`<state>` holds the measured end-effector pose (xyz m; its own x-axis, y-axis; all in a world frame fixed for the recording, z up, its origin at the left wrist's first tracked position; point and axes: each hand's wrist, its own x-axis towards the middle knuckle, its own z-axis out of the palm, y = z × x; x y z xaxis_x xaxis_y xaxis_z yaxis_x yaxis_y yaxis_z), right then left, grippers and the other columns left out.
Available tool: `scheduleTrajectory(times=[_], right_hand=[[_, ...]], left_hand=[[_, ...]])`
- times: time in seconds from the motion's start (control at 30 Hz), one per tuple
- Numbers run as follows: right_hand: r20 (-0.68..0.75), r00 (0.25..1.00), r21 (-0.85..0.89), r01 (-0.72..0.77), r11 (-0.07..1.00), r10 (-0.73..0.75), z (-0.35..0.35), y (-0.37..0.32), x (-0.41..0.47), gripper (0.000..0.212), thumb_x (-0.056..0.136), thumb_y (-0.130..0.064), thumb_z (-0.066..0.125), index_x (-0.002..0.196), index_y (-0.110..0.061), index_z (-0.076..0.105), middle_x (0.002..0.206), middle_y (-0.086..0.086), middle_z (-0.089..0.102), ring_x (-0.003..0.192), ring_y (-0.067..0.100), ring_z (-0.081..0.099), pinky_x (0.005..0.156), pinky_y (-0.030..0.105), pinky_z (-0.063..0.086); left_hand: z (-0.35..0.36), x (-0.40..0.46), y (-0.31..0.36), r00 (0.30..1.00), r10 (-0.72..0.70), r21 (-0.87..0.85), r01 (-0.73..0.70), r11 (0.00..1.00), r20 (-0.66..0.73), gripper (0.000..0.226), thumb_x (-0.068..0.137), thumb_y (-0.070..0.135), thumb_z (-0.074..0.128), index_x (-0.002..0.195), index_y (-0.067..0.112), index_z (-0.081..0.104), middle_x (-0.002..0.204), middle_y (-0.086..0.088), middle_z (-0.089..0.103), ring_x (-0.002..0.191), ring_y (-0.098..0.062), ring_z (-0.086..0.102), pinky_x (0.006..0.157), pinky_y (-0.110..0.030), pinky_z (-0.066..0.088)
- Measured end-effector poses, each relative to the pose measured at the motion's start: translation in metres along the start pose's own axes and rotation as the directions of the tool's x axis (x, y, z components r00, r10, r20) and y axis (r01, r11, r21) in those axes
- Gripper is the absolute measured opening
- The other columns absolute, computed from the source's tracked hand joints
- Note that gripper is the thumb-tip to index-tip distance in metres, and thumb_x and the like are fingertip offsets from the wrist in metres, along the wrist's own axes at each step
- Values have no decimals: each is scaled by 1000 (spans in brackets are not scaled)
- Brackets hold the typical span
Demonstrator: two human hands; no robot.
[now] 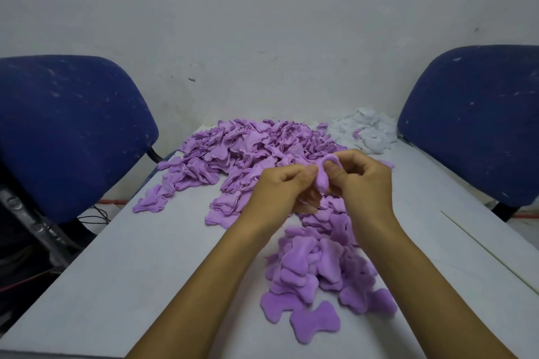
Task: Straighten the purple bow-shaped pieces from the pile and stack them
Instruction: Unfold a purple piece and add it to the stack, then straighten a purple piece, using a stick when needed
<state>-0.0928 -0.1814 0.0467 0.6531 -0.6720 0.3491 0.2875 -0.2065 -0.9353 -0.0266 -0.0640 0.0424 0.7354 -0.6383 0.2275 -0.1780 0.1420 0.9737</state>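
Purple piece (323,176) — curled, long axis upright | left hand (280,186), right hand (364,181) pinch it

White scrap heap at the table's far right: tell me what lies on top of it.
One small purple piece sits on the white scrap heap, towards its left side. Anything buried underneath is covered.

Single head-worn wide-angle view, looking forward and down along bench (102,285), close over forearms, wall (262,23) straight ahead.

Bare table (122,285) left of pile (248,154)
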Motion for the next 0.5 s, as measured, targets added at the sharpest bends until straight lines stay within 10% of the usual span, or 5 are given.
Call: scheduleTrajectory(times=[0.17,0.5], right_hand=[[-4,999,48,-48,998,49,-1,0,3,18,86,-2,70,77,-18,71,64,-1,68,55,9,63,52,18,52],[112,993,242,-57,968,30,-6,0,-1,10,88,-10,71,97,-7,72,78,4,71,69,14,69,63,21,56]], left_hand=[[3,-1,6,968,-148,-228,194,954,204,39,82,45,66,79,7,61,65,-6,47,57,-17,45,50,-27,39],[-17,1,5,998,-27,-165,16,986,-64,28,87,-7,58,104,15,64,74,-8,57,61,-20,56,54,-30,50]])
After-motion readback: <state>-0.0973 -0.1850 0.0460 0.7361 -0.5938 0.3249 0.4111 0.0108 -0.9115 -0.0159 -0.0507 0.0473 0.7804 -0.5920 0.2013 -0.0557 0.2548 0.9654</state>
